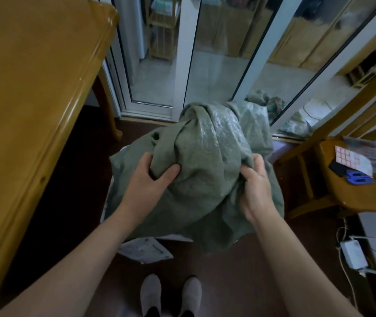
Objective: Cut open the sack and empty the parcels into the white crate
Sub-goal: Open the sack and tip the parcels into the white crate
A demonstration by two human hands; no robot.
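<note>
A green woven sack (205, 161) hangs bunched in the middle of the view, held up over the floor. My left hand (150, 179) grips a fold of its fabric on the left side, thumb pressed into the cloth. My right hand (254, 186) grips the sack's right side. Only slivers of the white crate (110, 193) show under the sack at its left and lower edges. A white parcel (144, 249) with a label sticks out below the sack's lower edge. The crate's inside is hidden by the sack.
A wooden table (33, 99) fills the left. A wooden chair (354, 191) on the right carries blue-handled scissors (358, 177) and a sheet of red-and-white stickers (351, 159). Glass sliding doors (205, 53) stand behind. A white power adapter (353, 253) with cables lies on the floor at right.
</note>
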